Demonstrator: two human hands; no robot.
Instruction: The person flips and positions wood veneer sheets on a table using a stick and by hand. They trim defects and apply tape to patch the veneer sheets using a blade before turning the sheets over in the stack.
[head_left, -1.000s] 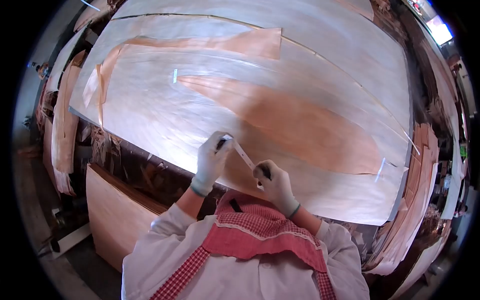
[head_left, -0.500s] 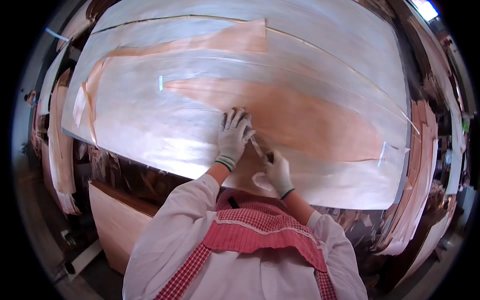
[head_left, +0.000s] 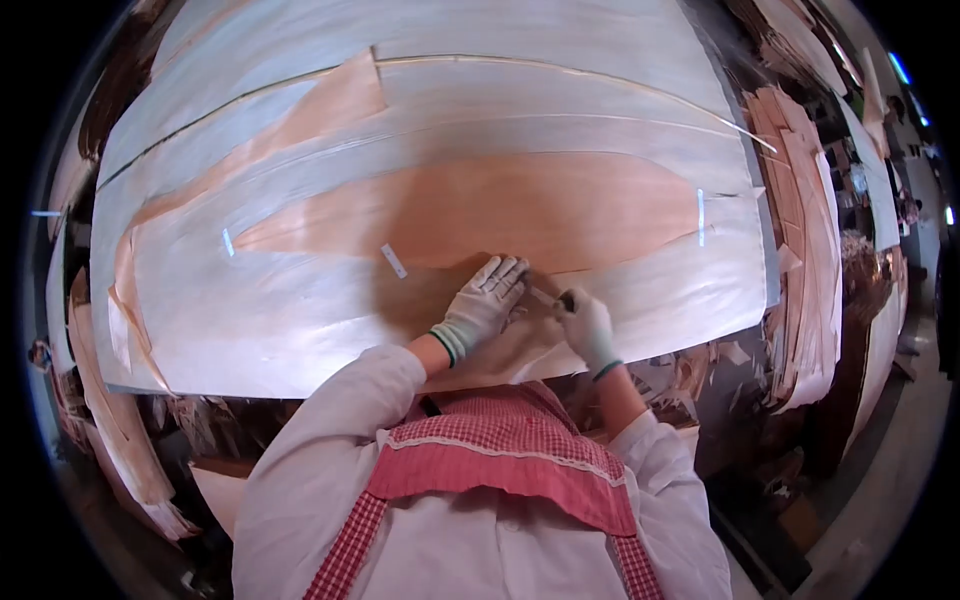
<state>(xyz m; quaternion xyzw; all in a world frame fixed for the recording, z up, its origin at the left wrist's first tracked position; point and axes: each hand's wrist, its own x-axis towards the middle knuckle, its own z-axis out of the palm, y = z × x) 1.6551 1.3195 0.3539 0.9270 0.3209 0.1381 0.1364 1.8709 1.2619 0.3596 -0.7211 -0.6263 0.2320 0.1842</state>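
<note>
My gloved left hand [head_left: 487, 297] lies flat on the pale sheet [head_left: 300, 355], fingers stretched, at the lower edge of the orange veneer piece [head_left: 490, 210]. Just right of it, my gloved right hand [head_left: 588, 325] is closed on a strip of white tape [head_left: 541, 296], whose far end runs to my left fingertips. A short piece of tape [head_left: 394, 261] sits across the veneer's lower edge, left of my hands. Two more pieces mark the veneer's left tip [head_left: 228, 242] and its right end [head_left: 701, 217].
A long thin strip [head_left: 560, 68] arches across the sheet's far part. Narrow orange veneer [head_left: 250, 150] curves along the left. Stacked veneer [head_left: 800, 230] stands beyond the right edge, and scraps [head_left: 690, 380] lie below the near edge.
The view has shifted right. A short tape piece now shows on the veneer's lower edge, left of my hands. My left hand has gone from gripping the tape to lying flat farther right.
</note>
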